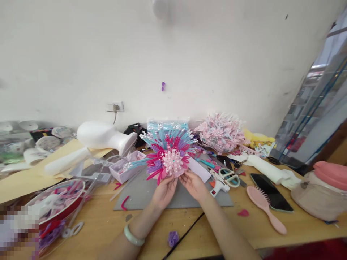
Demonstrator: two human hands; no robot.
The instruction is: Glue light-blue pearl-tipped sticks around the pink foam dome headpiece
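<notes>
Both my hands hold up a handmade flower headpiece (172,160) over a grey mat (141,195). It has a pale pink beaded flower in front, magenta and purple petals around it, and light blue stems tipped with white beads fanning out behind. My left hand (166,189) grips its lower edge, fingers curled at the base. Opposite it, my right hand (192,183) pinches the lower right edge. The back of the headpiece is hidden from me. A white glue gun (219,186) lies just right of my right hand, beside white-handled scissors (230,178).
A white foam mannequin head (100,135) lies behind on the left, near a lilac box (126,173). A pile of pink flowers (221,133) stands at the back. On the right are a pink hairbrush (264,206), a phone (272,193) and a pink-lidded jar (322,191). A black cord (187,233) crosses the front.
</notes>
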